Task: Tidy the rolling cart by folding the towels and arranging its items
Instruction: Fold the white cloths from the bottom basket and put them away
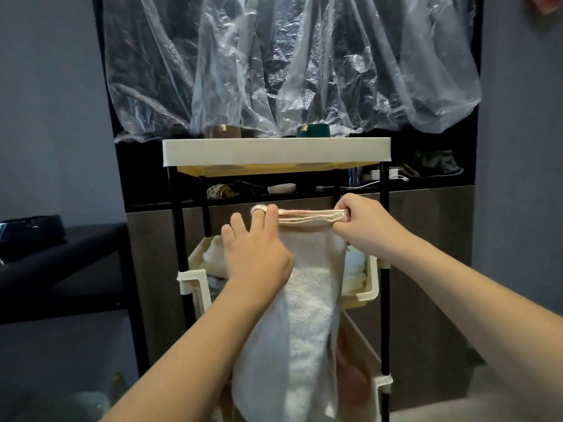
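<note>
Cart middle basket holds towels; both hands grip folded towel.

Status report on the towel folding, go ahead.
Both hands on the cream towel: left hand and right hand pinch its folded top edge. Rest hangs over the middle basket. Nothing blocking.

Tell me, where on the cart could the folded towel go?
The middle basket looks crowded: other towels fill it on both sides. The top tray holds a brown cup and a green cup; its floor is hidden. Both hands hold the towel.
</note>
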A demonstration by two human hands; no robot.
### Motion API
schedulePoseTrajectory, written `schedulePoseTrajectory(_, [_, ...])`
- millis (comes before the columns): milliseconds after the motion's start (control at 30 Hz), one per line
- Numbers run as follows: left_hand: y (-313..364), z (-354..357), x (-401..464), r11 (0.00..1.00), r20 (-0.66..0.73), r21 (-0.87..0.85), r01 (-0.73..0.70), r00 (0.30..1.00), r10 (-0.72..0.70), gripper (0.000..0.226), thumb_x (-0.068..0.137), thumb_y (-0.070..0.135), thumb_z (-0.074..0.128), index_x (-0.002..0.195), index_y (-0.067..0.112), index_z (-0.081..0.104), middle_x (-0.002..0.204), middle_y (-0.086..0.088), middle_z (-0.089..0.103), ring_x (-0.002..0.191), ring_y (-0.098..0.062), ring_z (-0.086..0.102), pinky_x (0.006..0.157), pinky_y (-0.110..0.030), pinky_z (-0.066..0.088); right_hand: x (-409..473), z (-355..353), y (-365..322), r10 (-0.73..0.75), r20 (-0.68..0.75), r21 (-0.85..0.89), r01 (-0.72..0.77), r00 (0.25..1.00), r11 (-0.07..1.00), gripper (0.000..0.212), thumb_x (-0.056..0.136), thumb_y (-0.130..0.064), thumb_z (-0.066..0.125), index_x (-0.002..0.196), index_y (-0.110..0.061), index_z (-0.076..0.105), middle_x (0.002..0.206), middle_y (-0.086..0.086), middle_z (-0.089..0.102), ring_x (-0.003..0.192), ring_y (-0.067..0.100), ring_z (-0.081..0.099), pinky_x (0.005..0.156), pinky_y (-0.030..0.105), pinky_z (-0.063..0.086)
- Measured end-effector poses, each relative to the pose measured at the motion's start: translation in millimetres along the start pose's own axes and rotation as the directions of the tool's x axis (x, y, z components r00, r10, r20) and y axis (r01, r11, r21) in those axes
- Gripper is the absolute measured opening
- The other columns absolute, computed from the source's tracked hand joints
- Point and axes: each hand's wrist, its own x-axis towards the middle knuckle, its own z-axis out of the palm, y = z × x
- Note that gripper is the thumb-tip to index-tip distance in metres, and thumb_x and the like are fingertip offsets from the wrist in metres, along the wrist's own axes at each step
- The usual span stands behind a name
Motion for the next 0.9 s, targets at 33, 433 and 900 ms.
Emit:
schedulePoseTrajectory(33, [0,3,5,1.000,-0.011,0.011,-0.002,1.000,0.003,0.067,0.088,0.019,0.037,0.152,0.020,0.016,0.150,-0.002,0.032,0.128,-0.038,0.029,0.103,-0.047,0.024,4,3,1,0.024,0.004,0.067,-0.024,1.000,0.997,0.008,0.085,-0.015,0.051,0.092,-0.016,0.055,0.085,0.000,0.059,0.071,0.019,0.059,0.059,0.030,0.046])
schedulePoseTrajectory(433, [12,84,106,0.968,0.200,0.249,0.020,0.977,-0.072,0.064,0.097,0.038,0.013,0.155,0.012,0.004,0.155,-0.008,0.017,0.145,-0.037,0.004,0.111,-0.066,-0.015,125,57,44,0.332,0.103,0.268,-0.348,0.938,0.898,0.043,0.091,0.001,0.049,0.133,0.004,0.043,0.103,0.015,0.051,0.086,0.028,0.053,0.070,0.036,0.049])
schedulePoseTrajectory(900, [2,29,35,0.813,0.478,-0.555,-0.175,0.733,0.484,0.050,0.076,0.066,0.062,0.117,0.040,0.048,0.116,0.019,0.051,0.107,-0.004,0.050,0.084,-0.023,0.044,63,59,52,0.130,0.058,-0.154,-0.120,0.990,0.981,0.028,0.089,-0.016,0.050,0.117,-0.016,0.054,0.112,0.006,0.061,0.101,0.025,0.059,0.075,0.029,0.045])
